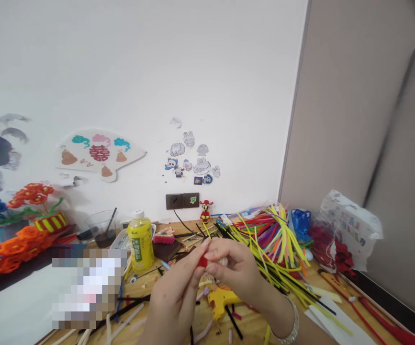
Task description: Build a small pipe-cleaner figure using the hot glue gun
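Note:
Both hands meet over the middle of the wooden table (135,282), fingers pinched together. Between the fingertips shows a small red piece (203,261) with something whitish beside it; most of it is covered, so I cannot tell its kind. My left hand (176,285) grips it from the left with fingers closed. From the right, my right hand (241,268) pinches the same piece, its fingers curled. Below the right hand lies a yellow glue gun (218,301), partly hidden. Straight behind the hands stands a small red-hatted figurine (206,213).
A big bundle of coloured pipe cleaners (282,235) spreads at the right. A yellow drink bottle (140,244) and a plastic cup (103,227) stand at the left, near orange fuzzy flowers (31,196). Scraps litter the tabletop. A white bag (353,230) sits far right.

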`<state>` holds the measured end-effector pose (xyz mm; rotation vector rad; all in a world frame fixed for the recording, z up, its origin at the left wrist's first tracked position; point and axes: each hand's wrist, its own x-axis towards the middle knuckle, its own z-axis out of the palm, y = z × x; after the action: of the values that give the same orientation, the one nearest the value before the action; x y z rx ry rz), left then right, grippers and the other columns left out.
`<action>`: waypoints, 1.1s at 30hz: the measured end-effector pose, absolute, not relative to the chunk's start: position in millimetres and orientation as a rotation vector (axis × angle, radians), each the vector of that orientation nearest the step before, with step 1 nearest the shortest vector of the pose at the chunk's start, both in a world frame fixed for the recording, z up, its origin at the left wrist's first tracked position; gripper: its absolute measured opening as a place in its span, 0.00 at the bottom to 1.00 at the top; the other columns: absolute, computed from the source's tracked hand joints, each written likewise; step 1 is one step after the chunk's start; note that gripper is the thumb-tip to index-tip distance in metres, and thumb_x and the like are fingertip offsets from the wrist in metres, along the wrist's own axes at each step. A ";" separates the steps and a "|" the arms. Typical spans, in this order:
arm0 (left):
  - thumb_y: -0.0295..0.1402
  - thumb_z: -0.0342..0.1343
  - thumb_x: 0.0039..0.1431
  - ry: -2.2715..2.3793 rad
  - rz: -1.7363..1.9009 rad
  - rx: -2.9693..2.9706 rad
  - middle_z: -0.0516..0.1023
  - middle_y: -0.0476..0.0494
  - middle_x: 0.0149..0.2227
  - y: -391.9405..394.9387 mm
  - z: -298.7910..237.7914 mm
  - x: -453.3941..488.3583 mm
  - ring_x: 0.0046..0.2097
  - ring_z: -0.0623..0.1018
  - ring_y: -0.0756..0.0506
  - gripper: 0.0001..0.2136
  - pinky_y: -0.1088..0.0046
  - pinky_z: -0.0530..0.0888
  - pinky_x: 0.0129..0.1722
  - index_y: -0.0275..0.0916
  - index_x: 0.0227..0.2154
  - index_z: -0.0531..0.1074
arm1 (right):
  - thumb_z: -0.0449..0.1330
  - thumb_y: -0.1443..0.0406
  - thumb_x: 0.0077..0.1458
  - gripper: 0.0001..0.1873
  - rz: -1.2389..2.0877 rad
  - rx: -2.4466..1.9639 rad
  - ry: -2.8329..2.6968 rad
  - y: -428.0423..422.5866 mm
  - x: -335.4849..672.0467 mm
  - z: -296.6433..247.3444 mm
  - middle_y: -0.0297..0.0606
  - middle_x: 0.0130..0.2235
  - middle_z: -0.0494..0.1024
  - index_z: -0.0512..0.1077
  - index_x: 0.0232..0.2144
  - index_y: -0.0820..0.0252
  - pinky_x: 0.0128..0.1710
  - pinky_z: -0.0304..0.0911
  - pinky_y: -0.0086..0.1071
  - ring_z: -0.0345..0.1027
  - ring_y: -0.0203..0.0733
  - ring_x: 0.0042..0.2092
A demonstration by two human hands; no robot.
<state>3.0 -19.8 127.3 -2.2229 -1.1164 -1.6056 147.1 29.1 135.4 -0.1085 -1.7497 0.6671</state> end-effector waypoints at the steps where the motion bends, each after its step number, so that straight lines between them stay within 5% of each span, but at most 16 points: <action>1: 0.28 0.48 0.58 -1.124 -1.595 -2.225 0.78 0.40 0.45 -20.2 125.6 3.0 0.43 0.79 0.48 0.15 0.79 0.73 0.43 0.36 0.47 0.69 | 0.59 0.64 0.52 0.02 0.651 -0.082 -1.749 28.0 146.4 136.1 0.33 0.27 0.72 0.69 0.29 0.56 0.33 0.64 0.32 0.66 0.36 0.30; 14: 0.27 0.48 0.58 -1.017 -1.532 -2.321 0.74 0.45 0.51 -18.8 128.8 -2.5 0.49 0.74 0.49 0.19 0.81 0.68 0.49 0.43 0.52 0.63 | 0.60 0.60 0.51 0.08 0.609 -0.191 -1.820 25.4 154.8 136.4 0.38 0.35 0.75 0.69 0.34 0.56 0.40 0.63 0.33 0.69 0.40 0.39; 25: 0.24 0.48 0.56 -1.038 -1.634 -2.454 0.71 0.44 0.49 -19.3 131.8 -2.1 0.51 0.69 0.47 0.17 0.75 0.65 0.51 0.46 0.48 0.64 | 0.63 0.57 0.48 0.15 0.772 -0.284 -1.753 26.8 154.4 130.4 0.33 0.32 0.70 0.66 0.36 0.55 0.30 0.59 0.26 0.63 0.34 0.31; 33: 0.32 0.52 0.55 -1.244 -2.189 -2.435 0.68 0.46 0.41 -12.1 132.3 2.7 0.45 0.69 0.45 0.07 0.76 0.69 0.42 0.47 0.37 0.71 | 0.66 0.58 0.44 0.15 1.157 -0.262 -1.443 26.7 134.0 125.8 0.30 0.29 0.68 0.66 0.31 0.58 0.29 0.58 0.25 0.62 0.32 0.29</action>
<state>2.7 -12.1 132.3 -2.4352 -1.2436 -2.1894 134.0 26.7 125.8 -0.2619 -1.4432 1.1574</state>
